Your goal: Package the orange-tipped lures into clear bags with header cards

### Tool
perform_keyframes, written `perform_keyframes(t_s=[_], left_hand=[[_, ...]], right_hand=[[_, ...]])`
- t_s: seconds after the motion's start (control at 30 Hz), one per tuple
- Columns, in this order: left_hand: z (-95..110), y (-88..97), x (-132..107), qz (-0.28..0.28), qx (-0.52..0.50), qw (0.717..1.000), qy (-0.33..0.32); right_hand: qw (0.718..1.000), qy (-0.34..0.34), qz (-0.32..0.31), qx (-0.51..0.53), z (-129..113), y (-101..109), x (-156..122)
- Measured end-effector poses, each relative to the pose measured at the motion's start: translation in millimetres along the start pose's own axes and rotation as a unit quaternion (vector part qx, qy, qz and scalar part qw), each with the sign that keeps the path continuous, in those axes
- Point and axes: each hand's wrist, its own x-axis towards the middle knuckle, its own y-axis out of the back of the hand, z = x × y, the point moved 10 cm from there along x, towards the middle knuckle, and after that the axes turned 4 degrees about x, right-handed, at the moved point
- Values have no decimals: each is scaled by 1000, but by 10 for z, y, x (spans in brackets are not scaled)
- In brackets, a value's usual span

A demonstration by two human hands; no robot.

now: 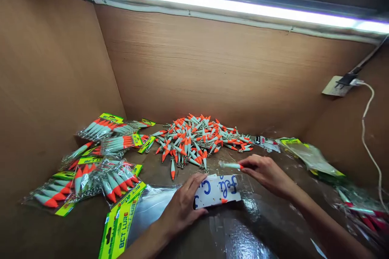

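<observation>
Orange-and-white fishing lure (231,165) is up in the right hand (263,170), just beyond the far edge of the white board (217,191), toward its right end. Right grip: thumb and fingers pinching the orange end. Long axis runs roughly side to side, near parallel to the board's far edge, pale body pointing left. Tail end looks clear; too small to make out the hook.

Key relation: board lies on the near side of the lure and a bit left of the right grip, lure apart from it. Right hand is the nearer one to the lure; left hand (185,200) is at the board's left end, thumb on the near edge, fingers on the far one, clamping it.

Board has blue handwriting, upside down from here. Small orange tip (224,200) shows at its near edge; can't tell what it belongs to.

Outward: loose lure pile (188,137) beyond the board. Filled BCT LURE packs (118,178) left of it. Header-topped bag (120,230) left and nearer. Flat bags (316,160) right of the board, far side. All on the brown worktop (282,214).
</observation>
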Motion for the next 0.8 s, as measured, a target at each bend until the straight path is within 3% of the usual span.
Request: perform_keyframes(t_s=[0.07,0.17,0.27,0.37,0.53,0.63,0.7,0.8], left_hand=[[-4,9,4,9,2,1000,3],[33,-9,0,10,10,1000,2],[96,-67,-6,-11,16,1000,-3],[108,-75,4,-16,19,1000,-2],[9,-38,40,-9,14,1000,20],[-23,-40,43,-7,12,1000,24],[-40,-48,34,-8,12,1000,27],[-71,-72,11,-18,15,999,30]], right_hand=[[999,-1,3,-40,98,-78,-276],[997,17,23,-78,16,-352,-494],[992,41,32,-111,-197,-671,-480],[984,103,-8,-148,-427,-905,-360],[976,176,-92,-84,-455,-835,-218],[989,116,-64,-60,20,-504,44],[989,-34,18,-140,657,-121,291],[971,-121,64,-197,1313,257,562]])
